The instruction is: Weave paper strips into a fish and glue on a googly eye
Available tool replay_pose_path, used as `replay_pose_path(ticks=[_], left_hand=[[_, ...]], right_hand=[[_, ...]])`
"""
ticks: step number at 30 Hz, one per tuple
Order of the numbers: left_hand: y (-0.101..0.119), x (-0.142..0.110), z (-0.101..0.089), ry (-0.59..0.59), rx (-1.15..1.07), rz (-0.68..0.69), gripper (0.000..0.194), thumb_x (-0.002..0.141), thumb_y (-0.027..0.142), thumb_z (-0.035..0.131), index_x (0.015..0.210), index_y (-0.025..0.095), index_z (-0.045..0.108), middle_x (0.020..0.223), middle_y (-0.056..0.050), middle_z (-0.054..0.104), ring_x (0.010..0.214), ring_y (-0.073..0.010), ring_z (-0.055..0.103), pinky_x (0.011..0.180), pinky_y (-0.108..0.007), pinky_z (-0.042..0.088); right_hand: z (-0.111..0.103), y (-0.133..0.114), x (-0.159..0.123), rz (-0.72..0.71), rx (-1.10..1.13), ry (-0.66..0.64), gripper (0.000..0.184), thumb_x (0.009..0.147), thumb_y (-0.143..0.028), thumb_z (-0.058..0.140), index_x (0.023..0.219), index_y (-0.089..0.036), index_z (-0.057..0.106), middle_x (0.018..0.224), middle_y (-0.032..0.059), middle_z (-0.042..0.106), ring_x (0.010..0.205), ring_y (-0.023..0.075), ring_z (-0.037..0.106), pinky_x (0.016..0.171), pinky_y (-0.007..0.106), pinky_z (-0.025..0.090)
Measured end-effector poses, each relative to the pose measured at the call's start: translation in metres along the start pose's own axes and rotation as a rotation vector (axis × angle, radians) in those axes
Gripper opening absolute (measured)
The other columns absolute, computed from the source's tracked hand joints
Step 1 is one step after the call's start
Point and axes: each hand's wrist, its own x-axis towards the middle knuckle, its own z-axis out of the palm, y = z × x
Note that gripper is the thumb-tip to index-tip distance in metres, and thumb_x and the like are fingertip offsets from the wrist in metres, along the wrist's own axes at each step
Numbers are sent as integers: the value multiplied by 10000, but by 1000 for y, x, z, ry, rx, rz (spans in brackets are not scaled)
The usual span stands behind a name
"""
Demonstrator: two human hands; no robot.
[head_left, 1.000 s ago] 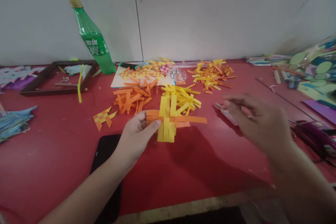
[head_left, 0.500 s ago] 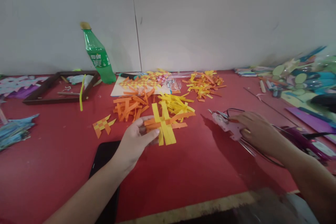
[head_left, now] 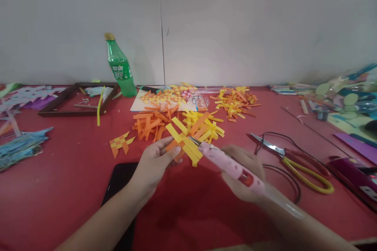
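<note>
My left hand [head_left: 156, 164] is closed on a cross of woven paper strips [head_left: 190, 147], yellow ones running through orange ones, pinched between thumb and fingers above the red table. A pink hot glue gun [head_left: 226, 162] with a clear glue stick at its back is in my right hand [head_left: 246, 168]. Its metal tip meets or hovers just over the weave; I cannot tell which. The fingers of the right hand are partly hidden behind the gun. Behind the weave are loose yellow strips [head_left: 216, 131] and orange strips [head_left: 149, 123]. A finished-looking woven paper fish [head_left: 121, 143] lies left of my left hand.
Scissors [head_left: 306, 170] with red and yellow handles lie at right, beside a black cord [head_left: 294, 180]. A black phone [head_left: 120, 180] is under my left forearm. Farther back stand a green bottle [head_left: 122, 74], a dark wooden frame [head_left: 70, 113] and a mixed strip pile [head_left: 235, 102].
My right hand reached to the right, took up the glue gun and brought it left to the weave. Scissors now show where the gun was. My left hand tilted the weave.
</note>
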Motion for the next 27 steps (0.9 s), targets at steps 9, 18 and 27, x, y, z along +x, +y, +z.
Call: replay_pose_path(ticks=[9,18,27], left_hand=[[-6,1,-3,-106,11,13,243,769,246,772,995,168,729,873,-36,778,743,-121,693,682,-221,559],[-6,0,-4,-103,33,7,253,743,266,783,976,176,741,846,-27,770,707,-121,677,696,-240,553],[-8,0,-7,-162,25,11,245,755,310,783,972,199,758,901,-33,775,736,-126,680,735,-253,550]], right_hand=[[7,17,-8,-231,-122,-59,215,787,-186,526,1001,-206,521,679,19,589,559,160,527,503,270,402],[5,16,-7,-215,-167,-68,201,802,-217,522,1001,-205,541,691,28,607,562,167,530,516,281,387],[5,11,-4,-205,-136,-83,98,849,-235,504,919,-201,564,636,8,579,534,148,511,498,268,359]])
